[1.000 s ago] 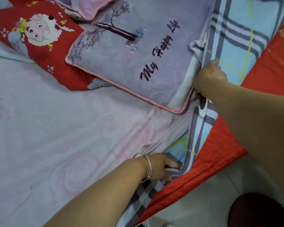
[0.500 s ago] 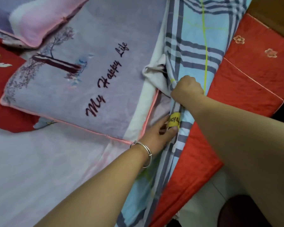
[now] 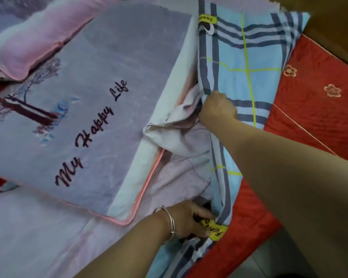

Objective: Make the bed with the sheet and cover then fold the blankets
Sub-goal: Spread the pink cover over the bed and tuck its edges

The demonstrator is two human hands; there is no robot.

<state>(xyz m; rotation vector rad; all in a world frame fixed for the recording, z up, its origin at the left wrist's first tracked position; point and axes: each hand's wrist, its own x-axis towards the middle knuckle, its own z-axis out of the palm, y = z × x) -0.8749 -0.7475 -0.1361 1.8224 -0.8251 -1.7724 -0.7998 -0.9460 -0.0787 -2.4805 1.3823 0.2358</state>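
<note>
Silver glints at the near wrist: a bangle (image 3: 170,221) sits on the left hand (image 3: 191,221), whose fingers curl round the edge of the blue plaid sheet (image 3: 247,57) right by a yellow tag (image 3: 215,229), low at the bedside. Under that sheet's edge a red quilted cover (image 3: 317,109) spreads out to the right, stitched with small flowers. Pale pink bedding (image 3: 38,233) lies flat to the left of the hand. Further up, the right hand (image 3: 217,109) is closed tight on the same plaid edge, bunching it against a crumpled white and pink fold (image 3: 179,133) that pokes out beside the pillow. That lilac pillow (image 3: 92,109), lettered "My Happy Life" and piped in pink, rests across the pale bedding. Beyond it a second yellow tag (image 3: 207,18) shows on the plaid sheet, and a pink pillow (image 3: 34,43) lies at the far left.
</note>
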